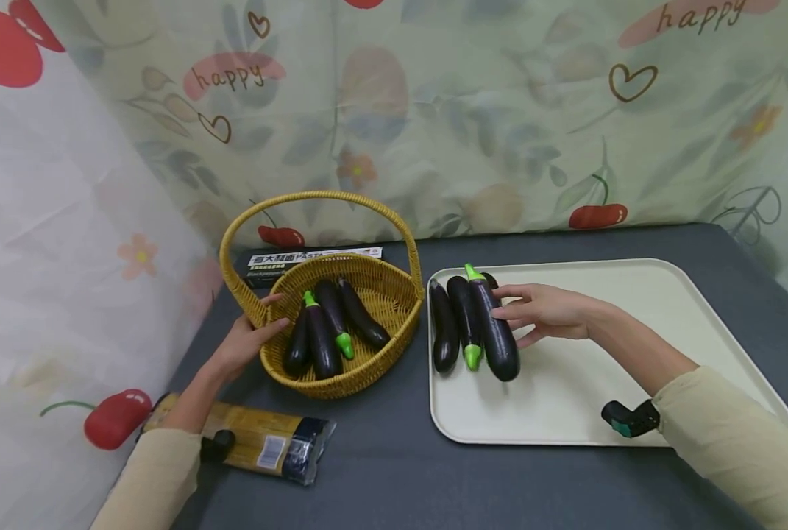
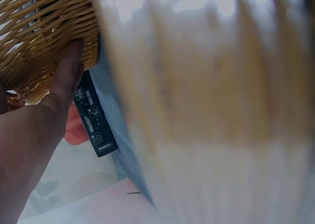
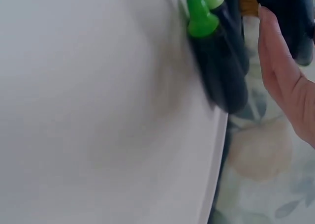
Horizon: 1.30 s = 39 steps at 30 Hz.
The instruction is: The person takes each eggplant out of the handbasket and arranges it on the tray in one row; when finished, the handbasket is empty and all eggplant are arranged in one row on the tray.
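My right hand holds a dark purple eggplant with a green cap, raised over the left end of a cream tray. Beside it on the tray lie more eggplants, one mostly hidden behind the held one. In the right wrist view, the held eggplant is apart from two eggplants below. My left hand grips the left side of a wicker basket near its handle's base. In the left wrist view a finger lies along the basket's weave. Several eggplants lie inside the basket.
A black box with PASTA lettering stands behind the basket. Under my left forearm lies a clear-ended yellow packet. Patterned cloth hangs behind the dark grey table.
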Each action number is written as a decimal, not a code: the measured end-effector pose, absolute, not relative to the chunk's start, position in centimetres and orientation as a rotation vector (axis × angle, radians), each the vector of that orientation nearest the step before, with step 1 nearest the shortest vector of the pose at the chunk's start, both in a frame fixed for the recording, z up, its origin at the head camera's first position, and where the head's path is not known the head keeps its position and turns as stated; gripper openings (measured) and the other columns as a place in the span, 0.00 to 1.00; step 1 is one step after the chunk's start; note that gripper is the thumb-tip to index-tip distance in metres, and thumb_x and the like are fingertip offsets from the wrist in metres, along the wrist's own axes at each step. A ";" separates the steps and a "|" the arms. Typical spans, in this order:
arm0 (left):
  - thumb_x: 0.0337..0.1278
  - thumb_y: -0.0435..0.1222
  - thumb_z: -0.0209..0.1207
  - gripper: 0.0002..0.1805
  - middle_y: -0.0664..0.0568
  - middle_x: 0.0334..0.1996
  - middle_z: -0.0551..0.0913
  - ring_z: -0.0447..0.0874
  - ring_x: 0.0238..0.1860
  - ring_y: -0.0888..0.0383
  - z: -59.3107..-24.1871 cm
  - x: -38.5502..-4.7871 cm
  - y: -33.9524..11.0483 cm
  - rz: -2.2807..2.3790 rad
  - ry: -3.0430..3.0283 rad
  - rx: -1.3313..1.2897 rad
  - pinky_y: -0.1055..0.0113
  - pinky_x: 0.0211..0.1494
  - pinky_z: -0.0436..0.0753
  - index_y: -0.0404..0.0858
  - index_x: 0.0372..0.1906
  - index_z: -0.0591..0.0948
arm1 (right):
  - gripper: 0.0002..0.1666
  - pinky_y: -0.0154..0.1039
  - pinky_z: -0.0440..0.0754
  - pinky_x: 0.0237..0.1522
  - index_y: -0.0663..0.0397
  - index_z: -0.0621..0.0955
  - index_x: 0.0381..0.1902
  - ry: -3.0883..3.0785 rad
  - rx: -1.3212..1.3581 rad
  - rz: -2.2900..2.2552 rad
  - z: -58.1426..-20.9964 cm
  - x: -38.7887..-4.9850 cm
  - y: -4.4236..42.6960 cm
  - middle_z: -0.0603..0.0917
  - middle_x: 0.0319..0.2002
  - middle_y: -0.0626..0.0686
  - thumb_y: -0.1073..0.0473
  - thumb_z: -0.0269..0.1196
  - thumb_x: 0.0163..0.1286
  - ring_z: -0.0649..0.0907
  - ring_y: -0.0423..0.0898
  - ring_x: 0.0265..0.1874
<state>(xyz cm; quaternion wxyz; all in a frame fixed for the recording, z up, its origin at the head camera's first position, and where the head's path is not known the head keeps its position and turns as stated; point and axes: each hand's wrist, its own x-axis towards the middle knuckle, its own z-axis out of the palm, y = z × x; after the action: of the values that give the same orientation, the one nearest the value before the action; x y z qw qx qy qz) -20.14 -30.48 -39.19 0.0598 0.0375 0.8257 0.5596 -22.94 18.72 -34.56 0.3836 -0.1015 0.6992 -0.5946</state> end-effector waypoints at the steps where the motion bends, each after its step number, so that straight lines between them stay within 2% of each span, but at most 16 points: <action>1: 0.68 0.41 0.55 0.36 0.31 0.64 0.62 0.67 0.60 0.38 -39.2 -20.1 -30.5 1.696 2.500 0.110 0.54 0.52 0.74 0.40 0.75 0.54 | 0.42 0.52 0.77 0.49 0.61 0.48 0.74 1.785 -0.249 -1.520 -34.7 -23.0 19.1 0.65 0.64 0.67 0.57 0.57 0.72 0.69 0.60 0.62; 8: 0.68 0.40 0.55 0.35 0.32 0.64 0.63 0.67 0.60 0.39 -39.1 -20.1 -30.5 1.698 2.507 0.104 0.57 0.51 0.74 0.40 0.74 0.55 | 0.41 0.52 0.77 0.49 0.62 0.50 0.74 1.814 -0.183 -1.536 -35.8 -23.7 21.2 0.69 0.62 0.64 0.56 0.58 0.72 0.73 0.56 0.58; 15: 0.69 0.39 0.54 0.35 0.30 0.64 0.62 0.66 0.60 0.38 -39.0 -19.9 -30.5 1.699 2.498 0.105 0.56 0.51 0.75 0.40 0.75 0.53 | 0.42 0.47 0.80 0.45 0.65 0.50 0.73 1.895 -0.111 -1.497 -36.8 -24.6 22.0 0.75 0.53 0.60 0.55 0.57 0.72 0.79 0.48 0.47; 20: 0.70 0.37 0.53 0.36 0.28 0.64 0.61 0.65 0.61 0.36 -38.9 -19.7 -30.5 1.710 2.477 0.100 0.53 0.52 0.74 0.39 0.75 0.51 | 0.43 0.44 0.81 0.41 0.65 0.51 0.73 1.961 -0.047 -1.455 -37.9 -25.4 22.0 0.76 0.49 0.62 0.54 0.59 0.71 0.80 0.47 0.42; 25: 0.70 0.37 0.52 0.36 0.29 0.64 0.61 0.65 0.61 0.37 -39.0 -19.6 -30.5 1.721 2.466 0.100 0.52 0.52 0.74 0.40 0.76 0.50 | 0.44 0.41 0.82 0.38 0.67 0.53 0.71 2.022 -0.010 -1.417 -38.6 -25.8 21.7 0.78 0.45 0.59 0.52 0.60 0.70 0.82 0.46 0.37; 32: 0.69 0.38 0.53 0.35 0.29 0.64 0.62 0.66 0.60 0.37 -38.9 -19.6 -30.4 1.707 2.482 0.093 0.54 0.52 0.74 0.40 0.75 0.52 | 0.44 0.39 0.82 0.37 0.70 0.56 0.69 2.121 0.008 -1.336 -38.2 -25.6 20.9 0.72 0.48 0.63 0.47 0.60 0.69 0.80 0.44 0.36; 39: 0.69 0.40 0.54 0.35 0.31 0.65 0.61 0.66 0.60 0.38 -38.8 -19.8 -30.3 1.690 2.494 0.097 0.53 0.53 0.73 0.40 0.75 0.53 | 0.41 0.39 0.82 0.37 0.69 0.58 0.69 2.114 0.012 -1.359 -38.1 -25.6 20.9 0.73 0.47 0.63 0.48 0.59 0.70 0.81 0.44 0.35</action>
<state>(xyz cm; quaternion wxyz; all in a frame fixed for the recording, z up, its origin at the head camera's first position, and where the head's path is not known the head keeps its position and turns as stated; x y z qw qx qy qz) -19.85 -30.34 -38.77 0.0636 0.0322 0.8256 0.5597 -25.62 20.93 -38.13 0.3091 0.0045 0.7999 -0.5144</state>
